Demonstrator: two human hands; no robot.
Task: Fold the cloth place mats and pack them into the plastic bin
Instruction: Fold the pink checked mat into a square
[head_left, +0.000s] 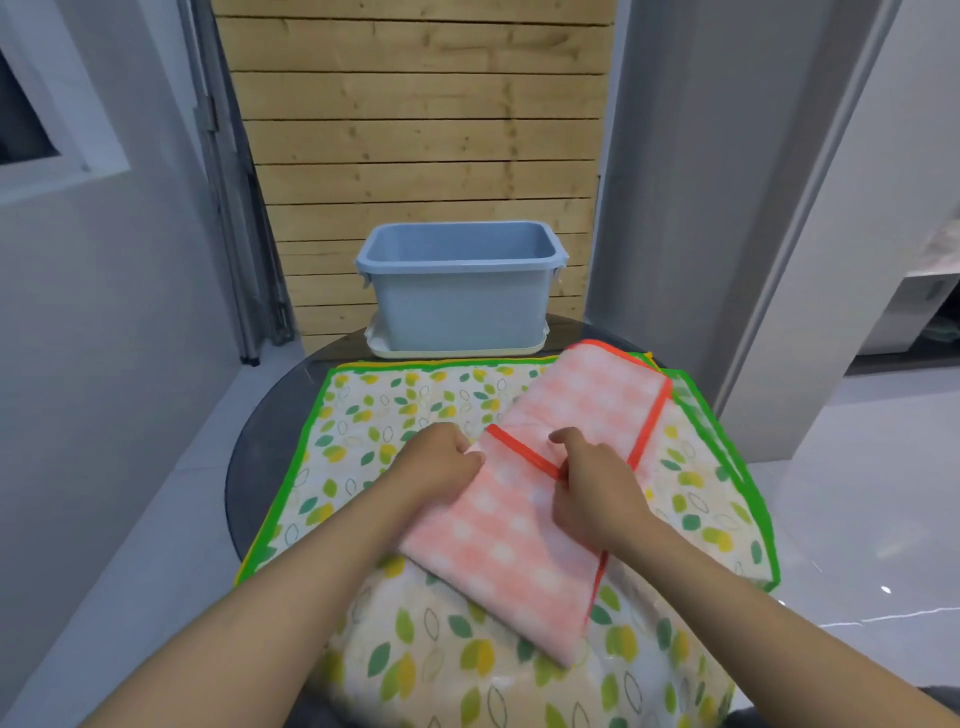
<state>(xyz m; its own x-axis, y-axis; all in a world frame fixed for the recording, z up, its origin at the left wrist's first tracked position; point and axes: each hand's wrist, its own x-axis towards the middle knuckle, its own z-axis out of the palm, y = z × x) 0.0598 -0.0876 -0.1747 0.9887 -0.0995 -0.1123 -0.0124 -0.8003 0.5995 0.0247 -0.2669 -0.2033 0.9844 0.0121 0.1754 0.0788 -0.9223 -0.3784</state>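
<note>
- pink checked place mat (519, 499) with orange binding, partly folded, lying aslant across centre frame on top of a leaf-print mat (374, 415) with green edging.
- left hand (441, 460) curled, pinching the pink mat's left edge at frame centre; right hand (587, 483) curled over the orange-bound fold line just beside it, fingers bent down onto the cloth.
- step in hand, as judged: folding of the pink mat, mid-fold; not yet compact enough for packing.
- blue plastic bin (457, 296) upright at upper centre, open-topped, standing on a pale tray or lid (452, 351); interior appears empty as far as seen; well apart from the hands.
- next move, as judged: bring the near end over to meet the far end, align the orange edges, flatten the crease before lifting.
- leaf-print mat still flat and unfolded beneath; risk of dragging it along with the pink one.
- dark round table (249, 457) visible at left; mat edges overhanging the rim at lower frame.
- open room: clear run between hands and bin across the leaf-print surface; wooden slat panel (415, 130) directly behind the bin.
</note>
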